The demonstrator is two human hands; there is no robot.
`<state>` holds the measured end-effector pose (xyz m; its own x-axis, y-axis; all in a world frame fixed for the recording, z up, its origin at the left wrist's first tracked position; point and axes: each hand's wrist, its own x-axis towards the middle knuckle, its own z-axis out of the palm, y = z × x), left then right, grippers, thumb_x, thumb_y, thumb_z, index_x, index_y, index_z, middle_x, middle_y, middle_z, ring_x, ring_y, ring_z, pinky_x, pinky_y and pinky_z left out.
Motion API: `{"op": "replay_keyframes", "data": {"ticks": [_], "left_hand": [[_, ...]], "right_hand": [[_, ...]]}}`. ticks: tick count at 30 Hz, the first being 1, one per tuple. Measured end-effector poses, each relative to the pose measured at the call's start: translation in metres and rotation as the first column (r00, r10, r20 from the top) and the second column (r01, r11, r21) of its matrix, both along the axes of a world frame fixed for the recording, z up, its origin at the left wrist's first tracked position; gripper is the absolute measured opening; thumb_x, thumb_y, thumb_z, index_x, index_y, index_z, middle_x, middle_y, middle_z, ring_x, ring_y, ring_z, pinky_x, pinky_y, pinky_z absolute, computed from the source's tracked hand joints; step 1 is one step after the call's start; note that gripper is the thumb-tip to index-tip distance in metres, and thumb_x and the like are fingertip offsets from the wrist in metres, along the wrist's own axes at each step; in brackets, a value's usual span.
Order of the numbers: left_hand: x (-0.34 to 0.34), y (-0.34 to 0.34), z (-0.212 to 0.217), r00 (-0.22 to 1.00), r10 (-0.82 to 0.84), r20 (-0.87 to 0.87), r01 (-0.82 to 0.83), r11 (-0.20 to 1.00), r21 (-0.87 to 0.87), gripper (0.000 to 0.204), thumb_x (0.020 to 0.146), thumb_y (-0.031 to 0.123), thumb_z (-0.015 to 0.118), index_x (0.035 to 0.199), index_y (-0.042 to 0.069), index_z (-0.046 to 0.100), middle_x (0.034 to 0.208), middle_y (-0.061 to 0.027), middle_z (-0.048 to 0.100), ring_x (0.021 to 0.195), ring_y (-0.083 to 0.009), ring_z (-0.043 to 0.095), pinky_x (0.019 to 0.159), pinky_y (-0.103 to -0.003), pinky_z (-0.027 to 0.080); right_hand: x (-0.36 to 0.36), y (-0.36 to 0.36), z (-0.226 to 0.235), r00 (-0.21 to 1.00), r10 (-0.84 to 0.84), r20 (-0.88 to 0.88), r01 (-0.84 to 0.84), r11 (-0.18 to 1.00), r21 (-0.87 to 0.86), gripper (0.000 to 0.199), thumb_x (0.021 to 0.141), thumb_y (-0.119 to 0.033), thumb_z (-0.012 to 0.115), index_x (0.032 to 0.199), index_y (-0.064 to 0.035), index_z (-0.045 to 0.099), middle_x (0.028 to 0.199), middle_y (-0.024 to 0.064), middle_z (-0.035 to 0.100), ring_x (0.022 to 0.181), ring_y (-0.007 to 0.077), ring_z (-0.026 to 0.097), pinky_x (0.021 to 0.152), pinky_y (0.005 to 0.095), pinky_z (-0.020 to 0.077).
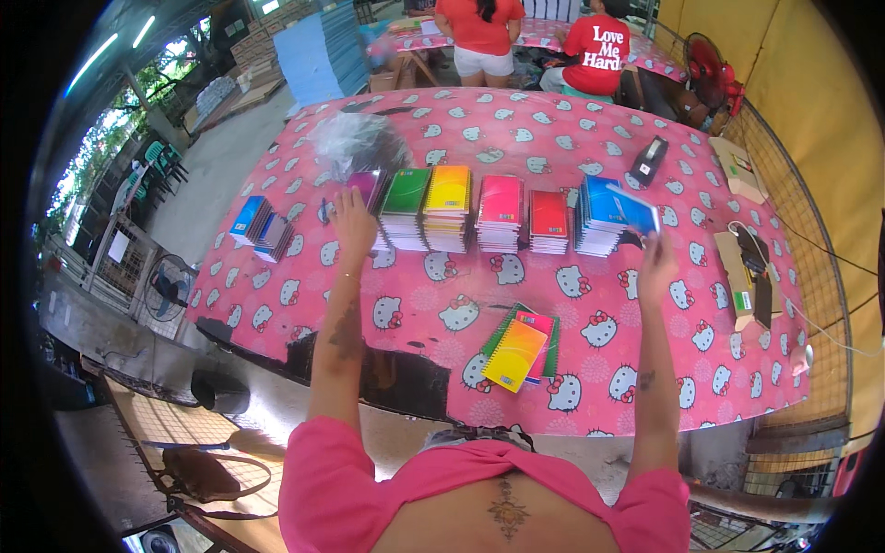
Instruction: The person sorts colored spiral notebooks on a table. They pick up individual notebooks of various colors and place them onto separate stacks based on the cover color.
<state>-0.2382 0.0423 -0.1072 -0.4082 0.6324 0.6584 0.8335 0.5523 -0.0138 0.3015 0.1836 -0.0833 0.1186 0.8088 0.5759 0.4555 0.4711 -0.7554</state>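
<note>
Purple-covered paper notebook stack (370,187) beside left hand (353,224) (grip unclear) could topple if nudged; right hand (657,261) grips blue-covered notebook (637,211).

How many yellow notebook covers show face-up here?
2: one yellow cover tops a stack; another yellow cover tops the loose pile, lower in view. More may be hidden underneath.

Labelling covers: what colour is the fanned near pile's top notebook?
The top notebook is mostly yellow; head view.

The pink table (424,348) (black along its near edge) bears notebook stacks (501,214), clear plastic (355,141).
</note>
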Motion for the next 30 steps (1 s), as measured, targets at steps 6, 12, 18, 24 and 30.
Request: {"op": "replay_keyframes", "data": {"ticks": [6,12,18,24,30], "left_hand": [[0.017,-0.02,0.019,0.957,-0.283,-0.063,0.278,0.958,-0.074,0.024,0.092,0.008,0.051,0.112,0.004,0.063,0.076,-0.0159,0.065,0.073,-0.0355,0.066,0.07,-0.045,0.05],[0.206,-0.043,0.065,0.449,-0.707,0.546,0.755,0.627,0.191,0.047,0.095,0.011,0.058,0.14,0.009,0.042,0.076,-0.0131,0.063,0.061,-0.0324,0.062,0.058,-0.043,0.05],[0.304,-0.08,0.044,0.351,-0.886,0.304,0.903,0.406,0.142,0.038,0.091,0.009,0.063,0.127,0.01,0.054,0.086,-0.0131,0.067,0.075,-0.0308,0.066,0.064,-0.039,0.052],[0.289,-0.072,0.063,0.126,-0.716,0.686,0.879,0.401,0.257,0.04,0.086,0.006,0.056,0.126,0.008,0.058,0.085,-0.0136,0.066,0.073,-0.0262,0.066,0.065,-0.038,0.051],[0.284,-0.065,0.072,0.122,-0.429,0.895,0.91,0.409,0.071,0.027,0.087,0.015,0.056,0.107,0.004,0.071,0.073,-0.0099,0.066,0.072,-0.0175,0.067,0.065,-0.03,0.052]], "right_hand": [[0.045,-0.066,-0.007,0.959,-0.07,-0.274,0.07,0.998,-0.01,0.028,0.102,-0.018,0.055,0.118,0.004,0.062,0.086,0.003,0.061,0.072,0.0088,0.055,0.065,0.0254,0.047],[0.067,-0.102,0.009,0.996,-0.067,-0.061,0.051,0.972,-0.228,0.026,0.099,-0.018,0.06,0.114,0.0026,0.067,0.08,0.0023,0.06,0.069,0.0055,0.05,0.061,0.0236,0.0423],[0.075,-0.113,0.007,0.995,-0.045,-0.089,0.03,0.985,-0.168,0.029,0.097,-0.021,0.063,0.114,0.0021,0.067,0.073,-0.0005,0.057,0.063,0.0051,0.044,0.054,0.0235,0.0353],[0.09,-0.121,0.005,0.969,-0.046,-0.244,0.014,0.991,-0.132,0.029,0.098,-0.023,0.062,0.115,0.0007,0.066,0.068,-0.0036,0.049,0.06,0.0045,0.039,0.052,0.0224,0.031],[0.078,-0.129,0.007,0.953,-0.024,-0.303,-0.052,0.969,-0.241,0.028,0.098,-0.023,0.062,0.112,0.0007,0.067,0.069,-0.0039,0.051,0.059,0.0032,0.041,0.052,0.0211,0.0319]]}}
